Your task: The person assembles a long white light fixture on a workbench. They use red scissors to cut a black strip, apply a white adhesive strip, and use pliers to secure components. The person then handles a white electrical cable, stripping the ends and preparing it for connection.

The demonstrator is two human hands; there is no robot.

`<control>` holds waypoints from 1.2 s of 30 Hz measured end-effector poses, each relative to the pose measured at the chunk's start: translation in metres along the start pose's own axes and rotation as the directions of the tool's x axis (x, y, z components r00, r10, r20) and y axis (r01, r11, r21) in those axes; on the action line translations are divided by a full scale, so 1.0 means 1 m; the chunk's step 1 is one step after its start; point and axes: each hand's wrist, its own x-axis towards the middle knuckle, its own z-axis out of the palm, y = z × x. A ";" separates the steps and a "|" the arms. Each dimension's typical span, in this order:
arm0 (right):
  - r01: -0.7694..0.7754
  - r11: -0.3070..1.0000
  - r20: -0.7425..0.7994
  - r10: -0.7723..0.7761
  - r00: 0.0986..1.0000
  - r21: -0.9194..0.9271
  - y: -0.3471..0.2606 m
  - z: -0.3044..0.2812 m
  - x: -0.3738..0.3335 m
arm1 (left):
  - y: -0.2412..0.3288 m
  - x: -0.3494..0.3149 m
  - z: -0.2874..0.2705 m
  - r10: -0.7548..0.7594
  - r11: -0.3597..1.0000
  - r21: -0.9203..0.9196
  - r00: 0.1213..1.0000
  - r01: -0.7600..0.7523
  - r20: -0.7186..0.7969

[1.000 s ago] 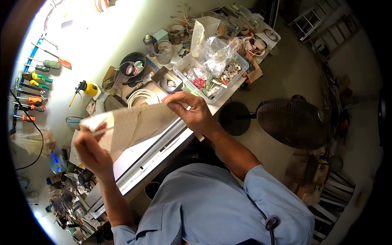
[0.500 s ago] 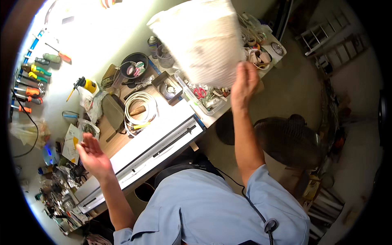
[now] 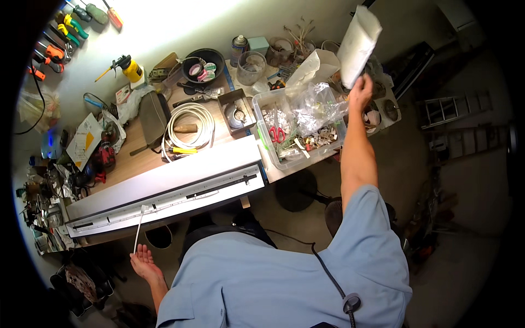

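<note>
My right hand (image 3: 361, 94) is raised at the far right of the bench, closed on the lower end of a white, soft-looking pouch (image 3: 361, 44). Its narrow side now faces me. Below that hand stands a clear plastic bin (image 3: 306, 158) with small parts, plastic bags and red-handled scissors (image 3: 277, 134). My left hand (image 3: 145, 265) hangs in front of the bench, palm up, fingers loosely stretched. A thin white strip (image 3: 139, 232) runs from the long white light-fixture-like housing (image 3: 164, 210) down to its fingertips; whether they grip it cannot be seen.
A coiled white cable (image 3: 191, 128), a metal box (image 3: 237, 111), a black bowl (image 3: 203, 65) and a spray can (image 3: 239, 49) crowd the bench. Screwdrivers and pliers (image 3: 71, 27) hang on the wall. A cluttered tool pile lies at left; ladders (image 3: 454, 109) stand at right.
My right hand has carried the white pouch rightward and turned it edge-on, uncovering the bin. My left hand has dropped from over the bench to below its front edge. The view has shifted.
</note>
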 end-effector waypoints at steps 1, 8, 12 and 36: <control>-0.086 0.996 0.090 0.087 0.992 -0.010 0.019 -0.004 -0.023 | 0.001 -0.002 -0.001 0.008 1.000 0.016 1.000 -0.008 0.002; -0.329 0.944 0.098 0.326 0.940 0.008 -0.044 -0.054 -0.129 | 0.004 -0.020 0.061 -0.015 0.999 -0.040 0.984 0.023 0.180; -0.594 0.667 0.425 0.425 0.799 0.449 -0.184 -0.082 -0.187 | 0.023 -0.031 0.112 0.017 1.000 0.016 0.913 -0.026 0.408; -0.922 0.318 0.976 0.069 -0.208 -0.219 -0.494 -0.163 -0.317 | 0.106 0.006 0.114 0.527 0.145 0.100 0.162 -0.984 0.834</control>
